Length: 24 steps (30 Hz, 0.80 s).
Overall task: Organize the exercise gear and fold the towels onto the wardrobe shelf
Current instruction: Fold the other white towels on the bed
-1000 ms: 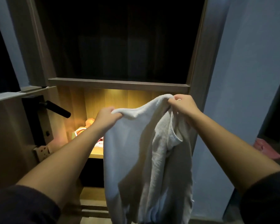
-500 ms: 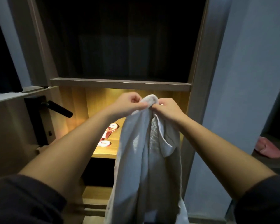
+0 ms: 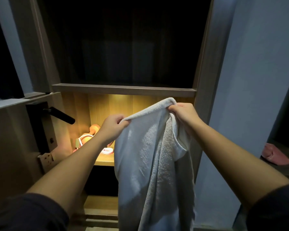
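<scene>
A white towel hangs long and loosely doubled in front of the wardrobe. My left hand pinches its top edge on the left, and my right hand grips the top edge on the right, a little higher. Behind my left arm the lit wooden shelf holds an orange dumbbell, a pink and white rope-like item and a small pink and white coil. The towel hides the right half of that shelf.
A dark upper compartment sits above a thick shelf board. An open door with a black lever handle stands at left. A blue wall is at right, with a pink cloth on a dark surface beyond.
My hands were together at the towel's top half a second ago; they have now drawn apart, stretching the top edge between them. The left hand has dropped slightly lower.
</scene>
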### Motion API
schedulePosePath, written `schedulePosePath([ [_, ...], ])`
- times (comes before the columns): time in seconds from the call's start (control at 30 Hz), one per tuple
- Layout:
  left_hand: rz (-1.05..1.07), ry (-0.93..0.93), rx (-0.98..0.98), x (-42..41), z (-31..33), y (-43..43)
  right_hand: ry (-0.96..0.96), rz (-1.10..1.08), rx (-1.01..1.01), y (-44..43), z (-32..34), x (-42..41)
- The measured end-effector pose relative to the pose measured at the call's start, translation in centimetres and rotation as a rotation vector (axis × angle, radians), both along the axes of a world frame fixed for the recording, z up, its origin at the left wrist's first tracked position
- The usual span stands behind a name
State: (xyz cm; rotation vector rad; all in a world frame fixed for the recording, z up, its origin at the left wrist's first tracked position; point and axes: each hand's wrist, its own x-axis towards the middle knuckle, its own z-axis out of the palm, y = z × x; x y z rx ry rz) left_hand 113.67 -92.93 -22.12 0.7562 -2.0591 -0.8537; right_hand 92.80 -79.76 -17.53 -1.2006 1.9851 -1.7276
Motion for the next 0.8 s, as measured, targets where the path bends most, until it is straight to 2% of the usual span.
schedulePosePath([
  [0.1,0.083,0.064,0.013,0.2,-0.5,0.1,-0.055,-0.021,-0.022,-0.1,-0.3,-0.3],
  [0.27,0.186,0.112,-0.08,0.5,-0.8,0.5,-0.056,-0.032,0.002,-0.1,-0.7,-0.6],
  [0.43,0.184,0.048,-0.143,1.0,-0.8,0.6,-0.066,-0.051,0.004,-0.2,-1.1,-0.9],
  [0.57,0.145,0.114,-0.144,1.0,-0.5,1.3,-0.02,-0.046,0.042,-0.2,-1.8,-1.1],
  [0.67,0.168,0.197,-0.122,0.7,0.4,1.9,0.171,0.042,0.224,0.5,-1.6,-1.7],
  [0.73,0.19,0.2,-0.122,0.2,1.1,2.1,0.368,0.101,0.377,0.8,-1.4,-1.7],
  [0.8,0.209,0.169,-0.142,-0.4,1.8,2.3,0.487,0.185,0.446,0.9,-1.6,-1.2],
])
